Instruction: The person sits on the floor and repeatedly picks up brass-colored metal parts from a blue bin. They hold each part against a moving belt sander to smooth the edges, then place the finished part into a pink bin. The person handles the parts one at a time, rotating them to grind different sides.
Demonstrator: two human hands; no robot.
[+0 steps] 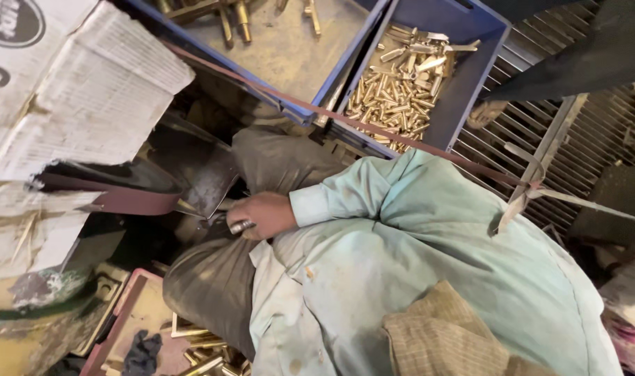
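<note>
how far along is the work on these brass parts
Done, as far as it shows: the blue crate holds a pile of brass pieces. In hand: one hand grips a small shiny metal piece. Left: more brass pieces in the pink tray.

Small metalworking workshop, floor-level workstation. Blue plastic crates (470, 83) full of loose brass parts (401, 76), more brass pieces in a pink tray (133, 306). Grimy torn cardboard (74, 90), a metal floor grate (561, 139), dust everywhere.

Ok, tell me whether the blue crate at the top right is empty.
No: the blue crate holds a heap of small brass parts that covers much of its floor.
</note>
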